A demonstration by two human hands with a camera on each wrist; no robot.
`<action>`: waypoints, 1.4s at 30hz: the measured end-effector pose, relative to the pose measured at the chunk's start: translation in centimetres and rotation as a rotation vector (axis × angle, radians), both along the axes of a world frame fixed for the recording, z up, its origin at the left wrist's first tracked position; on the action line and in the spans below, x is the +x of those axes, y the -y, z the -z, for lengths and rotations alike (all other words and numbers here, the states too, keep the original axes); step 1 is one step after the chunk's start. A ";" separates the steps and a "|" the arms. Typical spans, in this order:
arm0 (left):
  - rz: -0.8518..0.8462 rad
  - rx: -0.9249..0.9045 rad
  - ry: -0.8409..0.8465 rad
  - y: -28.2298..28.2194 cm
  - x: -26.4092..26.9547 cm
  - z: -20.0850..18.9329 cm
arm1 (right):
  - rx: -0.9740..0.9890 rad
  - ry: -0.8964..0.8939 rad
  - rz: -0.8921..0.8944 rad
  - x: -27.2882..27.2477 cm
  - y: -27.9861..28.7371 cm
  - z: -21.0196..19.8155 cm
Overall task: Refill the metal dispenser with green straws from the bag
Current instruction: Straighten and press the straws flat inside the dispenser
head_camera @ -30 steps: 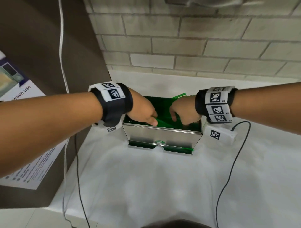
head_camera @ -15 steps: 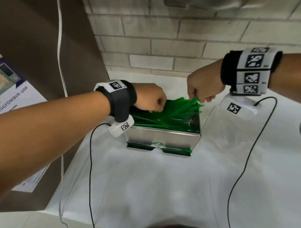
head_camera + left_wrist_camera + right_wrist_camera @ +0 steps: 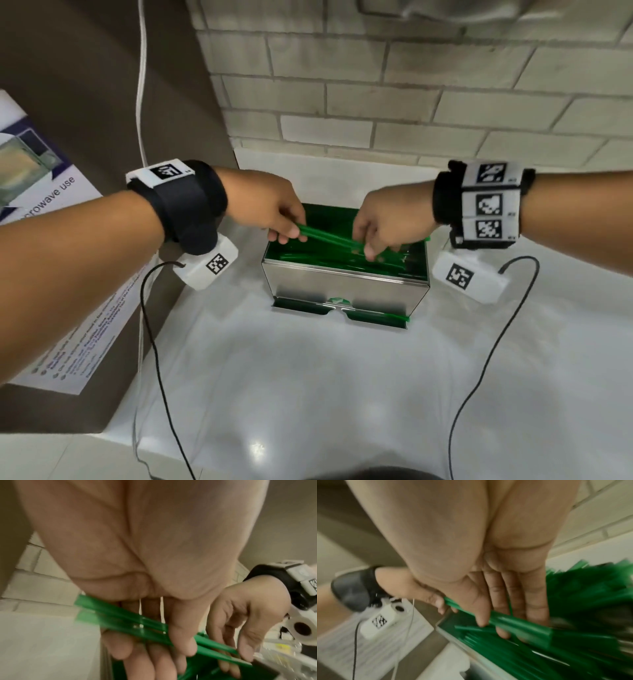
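We hold a small bunch of green straws (image 3: 325, 236) level over the open top of the metal dispenser (image 3: 346, 284), which stands toward the back edge of the white tabletop (image 3: 308, 394), close to the brick wall. Our left hand (image 3: 270, 209) pinches one end of the bunch between thumb and curled fingers (image 3: 181, 639); our right hand (image 3: 387, 219) pinches the other end the same way. The bag itself does not show clearly, so we cannot say where it lies. Many straws already lie inside the dispenser, some crossed and tilted, and one pokes out of the slot at the front. To do this step well, we judge that the bunch should go down parallel to the long side of the box, both ends lowered together, and be let go only once it rests flat on the pile, so nothing jams the slot below.
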State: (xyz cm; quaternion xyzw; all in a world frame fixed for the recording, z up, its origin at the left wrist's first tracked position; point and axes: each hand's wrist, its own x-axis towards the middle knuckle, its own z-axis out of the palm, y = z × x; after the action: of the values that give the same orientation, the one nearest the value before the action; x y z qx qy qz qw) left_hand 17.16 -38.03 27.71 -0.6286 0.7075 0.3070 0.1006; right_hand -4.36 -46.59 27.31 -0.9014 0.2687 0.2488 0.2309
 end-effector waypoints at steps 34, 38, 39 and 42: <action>-0.050 -0.166 -0.038 2.4 -4.1 3.1 | -0.324 -0.152 -0.059 -2.5 3.0 -4.0; 0.055 -0.297 0.115 1.6 -2.9 0.7 | -0.198 -0.069 0.026 -3.4 2.5 -3.0; 0.103 -0.320 0.210 1.3 -2.5 0.0 | -0.157 -0.029 0.043 -3.4 2.2 -2.4; 0.207 -0.304 0.472 0.6 -0.6 -1.8 | -0.122 0.038 0.047 -2.3 0.8 -0.8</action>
State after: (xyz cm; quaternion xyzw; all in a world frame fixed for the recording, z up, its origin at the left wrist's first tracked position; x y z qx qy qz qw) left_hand 16.57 -38.67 29.48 -0.6149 0.7628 0.0311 0.1976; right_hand -6.66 -47.40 28.16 -0.9119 0.2999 0.2093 0.1861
